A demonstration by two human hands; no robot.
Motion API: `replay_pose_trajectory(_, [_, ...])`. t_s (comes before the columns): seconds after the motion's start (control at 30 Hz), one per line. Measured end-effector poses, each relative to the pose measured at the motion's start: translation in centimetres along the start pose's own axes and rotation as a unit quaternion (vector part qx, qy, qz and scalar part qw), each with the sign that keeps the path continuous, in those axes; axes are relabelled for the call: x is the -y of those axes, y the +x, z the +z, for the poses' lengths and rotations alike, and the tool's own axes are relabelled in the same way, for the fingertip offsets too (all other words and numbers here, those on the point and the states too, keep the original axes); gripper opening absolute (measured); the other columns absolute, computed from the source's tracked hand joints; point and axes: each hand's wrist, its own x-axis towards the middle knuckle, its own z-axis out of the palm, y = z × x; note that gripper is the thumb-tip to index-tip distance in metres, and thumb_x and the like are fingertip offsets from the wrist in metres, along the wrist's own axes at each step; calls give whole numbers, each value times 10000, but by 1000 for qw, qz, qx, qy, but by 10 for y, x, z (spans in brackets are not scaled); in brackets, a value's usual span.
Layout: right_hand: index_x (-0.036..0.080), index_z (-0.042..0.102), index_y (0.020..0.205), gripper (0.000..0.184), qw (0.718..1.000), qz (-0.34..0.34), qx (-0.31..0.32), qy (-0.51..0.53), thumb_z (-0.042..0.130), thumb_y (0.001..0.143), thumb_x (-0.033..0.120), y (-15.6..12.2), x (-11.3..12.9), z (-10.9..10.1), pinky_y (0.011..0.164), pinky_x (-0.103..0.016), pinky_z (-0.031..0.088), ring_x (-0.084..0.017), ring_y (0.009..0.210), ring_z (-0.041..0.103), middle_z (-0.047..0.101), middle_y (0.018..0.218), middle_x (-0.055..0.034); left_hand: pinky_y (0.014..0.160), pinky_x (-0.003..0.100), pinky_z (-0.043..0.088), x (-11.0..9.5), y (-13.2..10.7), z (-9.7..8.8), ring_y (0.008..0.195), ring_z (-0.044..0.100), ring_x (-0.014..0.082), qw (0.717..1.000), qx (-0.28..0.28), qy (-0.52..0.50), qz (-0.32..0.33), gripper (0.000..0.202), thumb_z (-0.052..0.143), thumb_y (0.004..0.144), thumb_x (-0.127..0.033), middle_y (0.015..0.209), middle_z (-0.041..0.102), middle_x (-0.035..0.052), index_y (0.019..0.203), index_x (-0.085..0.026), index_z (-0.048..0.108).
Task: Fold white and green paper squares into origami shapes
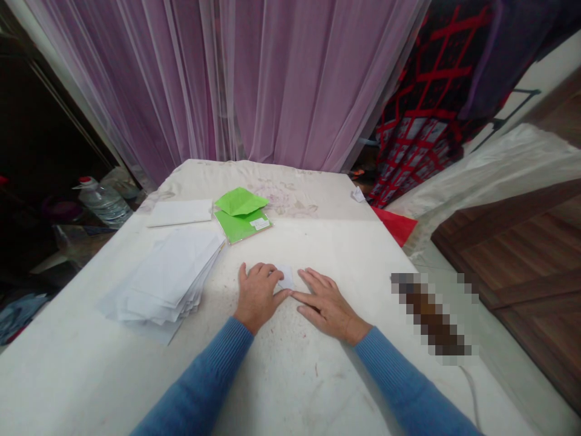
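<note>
A small piece of white paper (286, 278) lies on the white table (290, 375) between my two hands. My left hand (258, 294) has its fingers curled and pressed down on the paper's left edge. My right hand (323, 303) lies flat beside it, fingers stretched out, its thumb reaching toward the paper's near edge. Both arms wear blue sleeves.
A fanned stack of white sheets (169, 277) lies to the left. Beyond it are a white folded sheet (180, 212), a green paper pack (243, 226) and a folded green paper (240, 200). A water bottle (102, 200) stands off the left edge. Purple curtains hang behind.
</note>
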Motion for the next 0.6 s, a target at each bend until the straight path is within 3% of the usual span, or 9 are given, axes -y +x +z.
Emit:
replay_pose_trajectory(0.37, [265, 531, 1368, 474, 998, 33, 23, -47, 562, 916, 404, 8, -1, 0, 1053, -517, 329, -328, 1400, 307, 364, 1515, -157, 1061, 697, 176, -10, 3, -3, 1076, 545, 273, 999, 10, -1, -37, 185, 661, 823, -380, 1050, 642, 34, 941, -248, 607])
replay_pose_trajectory(0.6, [270, 501, 1392, 468, 997, 27, 12, -68, 519, 940, 392, 3, 7, 1, 1094, -507, 275, -311, 1411, 285, 340, 1532, -138, 1075, 681, 168, -12, 3, -4, 1088, 544, 265, 998, 14, -4, -55, 144, 637, 829, -354, 1049, 651, 34, 929, -255, 606])
